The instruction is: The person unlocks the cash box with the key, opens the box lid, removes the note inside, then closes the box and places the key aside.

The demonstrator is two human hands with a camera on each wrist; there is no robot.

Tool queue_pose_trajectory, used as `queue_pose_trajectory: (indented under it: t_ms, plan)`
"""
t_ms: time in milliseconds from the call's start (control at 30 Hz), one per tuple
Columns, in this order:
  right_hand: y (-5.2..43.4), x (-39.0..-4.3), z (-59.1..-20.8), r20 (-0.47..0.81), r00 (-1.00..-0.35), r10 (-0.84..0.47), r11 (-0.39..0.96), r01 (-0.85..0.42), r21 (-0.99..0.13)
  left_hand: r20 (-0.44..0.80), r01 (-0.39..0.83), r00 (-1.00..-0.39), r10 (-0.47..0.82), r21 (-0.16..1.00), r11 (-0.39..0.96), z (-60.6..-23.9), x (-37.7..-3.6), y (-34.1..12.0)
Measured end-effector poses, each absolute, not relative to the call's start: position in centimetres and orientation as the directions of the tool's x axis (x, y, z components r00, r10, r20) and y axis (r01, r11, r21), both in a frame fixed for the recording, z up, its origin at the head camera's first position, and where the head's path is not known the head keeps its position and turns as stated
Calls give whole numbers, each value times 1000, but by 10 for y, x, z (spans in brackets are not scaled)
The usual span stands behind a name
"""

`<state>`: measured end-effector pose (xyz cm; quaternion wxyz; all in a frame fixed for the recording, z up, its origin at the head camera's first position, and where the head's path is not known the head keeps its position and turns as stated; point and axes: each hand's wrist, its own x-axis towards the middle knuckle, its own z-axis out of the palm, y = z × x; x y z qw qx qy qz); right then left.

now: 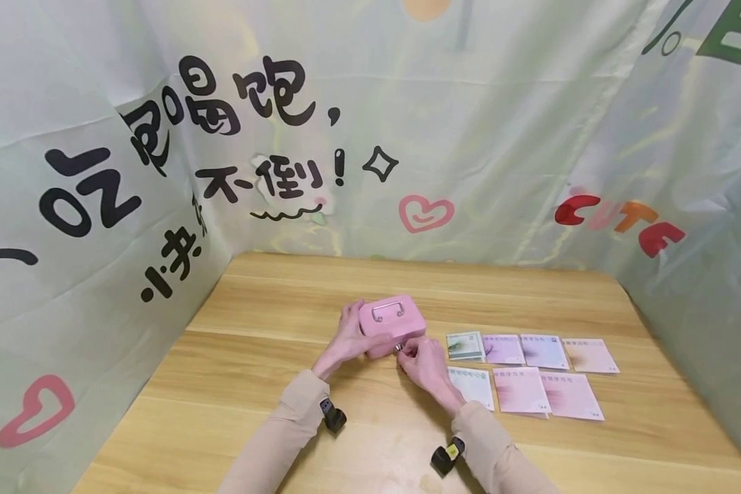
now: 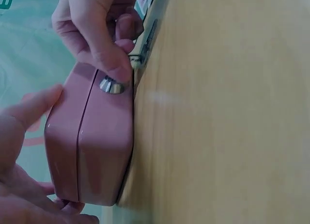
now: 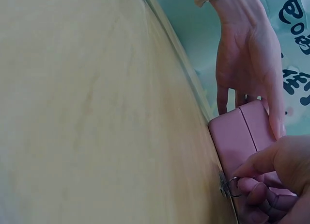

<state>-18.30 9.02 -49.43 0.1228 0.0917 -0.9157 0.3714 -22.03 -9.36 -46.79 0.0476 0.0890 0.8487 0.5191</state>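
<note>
A small pink box (image 1: 392, 331) is set near the middle of the table (image 1: 284, 384), lid closed, with a metal handle (image 1: 387, 311) folded flat on top. It is steadied by the left hand (image 1: 348, 337), whose fingers are laid along its left end and curled about it. A small metal key (image 3: 227, 186) at the lock (image 2: 112, 85) on the front wall is pinched by the right hand (image 1: 424, 362), thumb and forefinger closed on it.

The box is judged to be rigid painted metal, light and glossy, so it is likely to slide on the smooth wood unless held by its ends; the handle offers the surest hold for lifting. The key is thin and is best taken by its ring or bow.

Just to the right of the box, seven cards (image 1: 521, 374) are laid out in two rows; their print is too small to be read. Printed cloth (image 1: 160, 171) is hung behind and at both sides.

The keyhole itself is hidden by the right fingers, so how far the key is seated cannot be told. The far side of the box is not seen.
</note>
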Motion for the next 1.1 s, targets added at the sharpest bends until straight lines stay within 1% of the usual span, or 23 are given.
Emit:
queue_pose_trajectory:
  t_ms: [100,267,533,767,900,1100]
  plan:
    - [92,-183,-494,304,-949,-84,710,-271,-650,29,127,-977,211,873,470,-467,-222,-94]
    - [92,-184,-492,303,-948,-99,705,-282,-651,20,109,-982,187,872,477,-465,-221,-93]
    - [91,-182,-491,259,-964,-56,703,-222,-675,77,120,-991,112,882,456,-466,-220,-90]
    - [91,-178,-485,253,-964,-80,725,-230,-649,88,125,-991,103,885,449,-466,-224,-99]
    - [93,-176,-479,198,-974,-111,725,-215,-654,53,101,-991,121,893,439,-466,-224,-105]
    - [100,-175,-471,83,-980,-178,716,-187,-672,36,109,-983,178,899,423,-464,-225,-108]
